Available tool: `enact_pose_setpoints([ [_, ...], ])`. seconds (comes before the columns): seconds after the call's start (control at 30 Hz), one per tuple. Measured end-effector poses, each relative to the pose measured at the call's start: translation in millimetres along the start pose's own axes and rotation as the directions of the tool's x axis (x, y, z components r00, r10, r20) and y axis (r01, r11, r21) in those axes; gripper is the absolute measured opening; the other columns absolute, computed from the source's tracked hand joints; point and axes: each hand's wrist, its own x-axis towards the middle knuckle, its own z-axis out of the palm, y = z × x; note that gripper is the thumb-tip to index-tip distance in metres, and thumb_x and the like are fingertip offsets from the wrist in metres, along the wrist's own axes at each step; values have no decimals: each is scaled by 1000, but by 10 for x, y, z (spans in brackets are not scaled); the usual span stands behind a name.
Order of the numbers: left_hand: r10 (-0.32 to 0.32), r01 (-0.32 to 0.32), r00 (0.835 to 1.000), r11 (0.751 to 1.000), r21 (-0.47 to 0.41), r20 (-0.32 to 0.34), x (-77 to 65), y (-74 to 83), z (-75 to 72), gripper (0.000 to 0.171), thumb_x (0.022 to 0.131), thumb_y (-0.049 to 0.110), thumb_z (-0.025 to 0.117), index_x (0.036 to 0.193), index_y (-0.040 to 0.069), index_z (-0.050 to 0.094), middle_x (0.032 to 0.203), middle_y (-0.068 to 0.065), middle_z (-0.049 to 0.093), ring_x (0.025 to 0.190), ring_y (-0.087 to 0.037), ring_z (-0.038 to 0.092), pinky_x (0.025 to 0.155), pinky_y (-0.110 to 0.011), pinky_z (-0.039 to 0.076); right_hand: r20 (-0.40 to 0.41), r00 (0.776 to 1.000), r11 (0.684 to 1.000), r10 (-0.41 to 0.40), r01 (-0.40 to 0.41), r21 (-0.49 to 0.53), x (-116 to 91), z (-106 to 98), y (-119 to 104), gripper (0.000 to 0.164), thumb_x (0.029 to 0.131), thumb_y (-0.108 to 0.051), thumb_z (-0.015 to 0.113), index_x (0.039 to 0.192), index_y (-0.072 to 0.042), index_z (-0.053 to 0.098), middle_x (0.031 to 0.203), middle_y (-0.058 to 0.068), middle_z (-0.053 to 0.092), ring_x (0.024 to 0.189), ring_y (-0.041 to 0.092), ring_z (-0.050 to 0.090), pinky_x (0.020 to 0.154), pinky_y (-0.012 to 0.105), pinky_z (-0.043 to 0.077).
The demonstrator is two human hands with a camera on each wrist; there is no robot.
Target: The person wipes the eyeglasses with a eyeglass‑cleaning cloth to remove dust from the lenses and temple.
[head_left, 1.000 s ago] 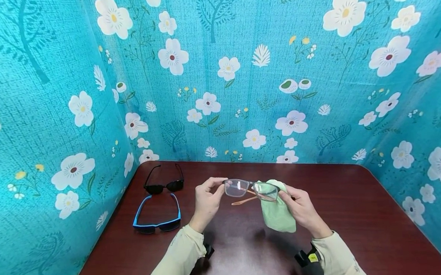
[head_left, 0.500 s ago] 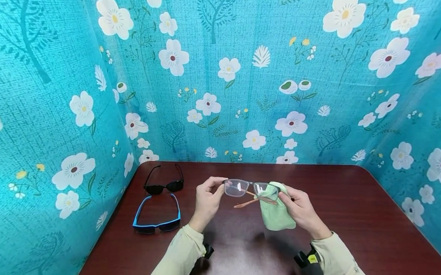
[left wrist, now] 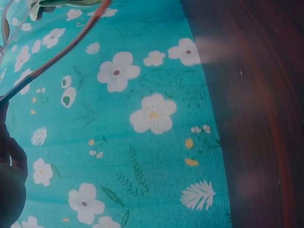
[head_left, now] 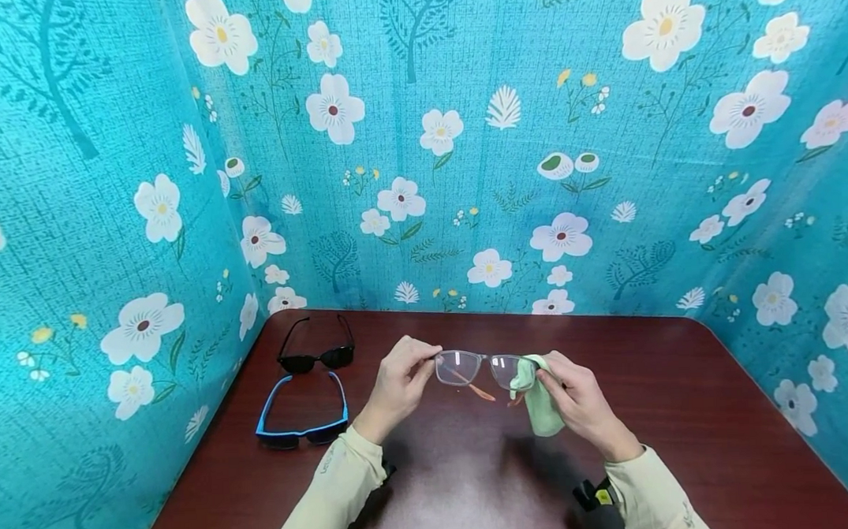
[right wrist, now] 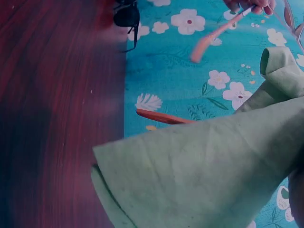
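Observation:
A pair of clear-lensed eyeglasses (head_left: pixel 459 368) with a thin grey frame and orange-brown temple tips is held up above the table in the head view. My left hand (head_left: pixel 399 385) pinches its left end between thumb and fingers. At the opposite end, my right hand (head_left: pixel 581 400) grips the frame together with a light green cloth (head_left: pixel 544 411). Part of the cloth shows behind the right lens, and the rest hangs down. The right wrist view has the cloth (right wrist: pixel 204 166) large in front, with an orange temple (right wrist: pixel 161 117) sticking out past it.
Black sunglasses (head_left: pixel 318 359) lie at the table's far left corner. Blue-framed sunglasses (head_left: pixel 302 434) rest just in front of them, left of my left hand. The dark red table (head_left: pixel 658 412) meets a flowered turquoise curtain (head_left: pixel 422 217) at its back and sides.
The eyeglasses have tilted and dropped slightly, their temples shifting below the lenses. The green cloth now covers less behind the right lens and hangs narrower. My left wrist has turned a little.

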Motion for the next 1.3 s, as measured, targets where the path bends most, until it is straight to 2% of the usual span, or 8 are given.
enact_pose_setpoints([
  [0.2,136,-142,988,987,80,71,-23,-66,-53,17,94,16,59,103,5,69,93,-2,66,82,-17,54,72,-28,45,-30,994,992,-107,105,-64,-21,-20,120,41,75,23,62,107,-2,67,95,4,65,83,12,53,62,18,43],
  [0.4,170,-197,975,959,202,144,-49,-69,-84,15,89,14,65,102,8,70,89,-2,57,78,-17,49,70,-29,43,-54,972,964,-227,217,-151,0,-35,149,20,92,-3,59,109,-1,67,95,4,65,81,13,52,66,19,42],
  [0.57,58,-83,986,984,159,156,-86,-27,-50,17,83,4,70,99,9,68,87,-1,54,78,-12,50,69,-23,44,-90,963,955,-253,234,-182,11,-48,160,22,95,-13,56,109,0,67,94,6,65,80,14,53,69,20,42],
  [0.73,-162,162,975,987,12,154,-120,35,7,18,86,1,67,101,10,68,83,3,62,67,-5,53,58,-18,47,-102,963,955,-249,227,-191,0,-59,165,25,96,-16,55,108,2,68,101,11,65,87,16,56,78,15,44],
  [0.87,-347,367,921,925,-97,179,-124,85,25,19,89,1,63,105,7,70,81,0,66,64,-10,59,54,-24,49,-118,962,953,-247,219,-207,-20,-56,180,32,98,-24,51,103,1,69,101,16,59,88,18,54,77,14,43],
  [1.0,-484,533,843,811,-241,234,-72,169,-10,20,93,-1,56,109,0,67,85,-11,68,72,-24,65,63,-28,53,-136,957,948,-257,223,-229,-30,-54,196,33,98,-27,51,99,0,71,90,13,54,78,14,48,61,18,40],
  [1.13,-561,627,779,693,-355,281,48,299,-83,19,95,-3,50,107,-8,64,88,-20,66,78,-30,62,72,-29,53,-115,960,949,-256,227,-219,-44,-63,202,31,97,-27,53,102,-2,71,85,7,54,73,11,48,56,18,39],
  [1.3,-626,692,719,608,-388,302,126,360,-122,20,96,2,52,103,-14,60,86,-25,63,79,-39,59,71,-25,51,-48,966,945,-255,239,-224,-53,-72,187,31,98,-26,51,109,-4,70,88,2,58,71,8,50,58,15,39],
])
